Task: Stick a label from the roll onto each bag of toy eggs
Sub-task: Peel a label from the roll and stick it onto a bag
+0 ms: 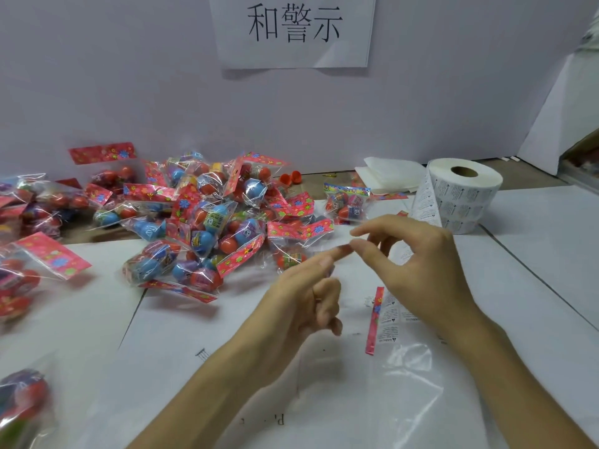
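Note:
My left hand [308, 286] and my right hand [415, 264] meet fingertip to fingertip above the table's middle. Between them is a small white label [340, 243], blurred, which both hands pinch with thumb and forefinger. The label roll [463, 192] stands at the back right, and its printed strip [393, 314] trails down under my right hand. A flat clear bag with a red header [374, 319] lies below my right hand. A large pile of bags of toy eggs [207, 218] fills the middle left.
More bags of eggs [29, 254] lie along the left edge, and one bag [346, 202] sits apart near the roll. Folded white sheets [389, 176] and a loose orange egg half [290, 178] are by the back wall. White paper [181, 351] covers the table.

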Available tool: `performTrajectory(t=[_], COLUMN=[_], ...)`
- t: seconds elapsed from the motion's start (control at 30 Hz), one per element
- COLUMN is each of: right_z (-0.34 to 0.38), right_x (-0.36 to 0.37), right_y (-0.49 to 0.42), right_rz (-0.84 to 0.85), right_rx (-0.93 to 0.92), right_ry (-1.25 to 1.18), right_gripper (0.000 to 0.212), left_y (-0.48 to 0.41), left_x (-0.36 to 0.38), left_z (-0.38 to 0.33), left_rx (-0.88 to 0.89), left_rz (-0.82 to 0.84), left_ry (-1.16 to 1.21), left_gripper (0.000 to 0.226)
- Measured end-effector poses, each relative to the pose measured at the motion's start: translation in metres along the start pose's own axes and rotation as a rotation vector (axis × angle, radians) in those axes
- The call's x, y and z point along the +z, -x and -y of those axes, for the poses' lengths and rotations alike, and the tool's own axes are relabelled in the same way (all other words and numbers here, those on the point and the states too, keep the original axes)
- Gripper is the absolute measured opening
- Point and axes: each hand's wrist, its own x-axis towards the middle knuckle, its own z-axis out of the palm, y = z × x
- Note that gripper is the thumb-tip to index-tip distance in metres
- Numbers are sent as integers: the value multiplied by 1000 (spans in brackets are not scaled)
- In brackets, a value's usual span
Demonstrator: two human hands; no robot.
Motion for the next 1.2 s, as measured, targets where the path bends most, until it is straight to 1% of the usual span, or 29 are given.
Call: performTrajectory(t=[0.07,0.17,0.23,0.27,0.3,0.4,0.5,0.7,0.83,0.97,1.1,1.2], right_z=[-1,-3,-5,-4,-3,1,4,6,6,8,9,11], right_x=[2,2,3,3,3,0,0,1,1,3,4,5], right_y=[1,2,3,3,2,1,0,1,2,3,3,4], right_rz=[45,198,291,299,277,139,82,69,99,163,174,178], right_rx=[15,96,128,137,143,149,132,72,34,68,102,149], right_ry=[-4,-5,35,31,-7,-150,-167,-119,-130,-169,-207,-249], right_gripper=[20,42,56,58,54,29,14,12,10,12,12,10], left_y=[0,0,-1,-1,-1,2,3,3,2,2,0,0], left_x=[-2,-5,-6,-6,-5,-2,-1,-2,-3,-4,-6,-5], left_z=[-2,-6,-7,-7,-7,-4,-2,2,1,-1,-3,-5], left_rx=[3,31,90,126,165,254,292,280,281,261,245,290], left_rz=[-5,-64,-147,-189,-222,-253,-230,-202,-194,-195,-203,-251], left_ry=[78,138,55,-24,-108,-256,-376,-468,-481,-459,-479,-506], left_gripper=[47,58,53,49,45,30,31,39,34,31,34,36])
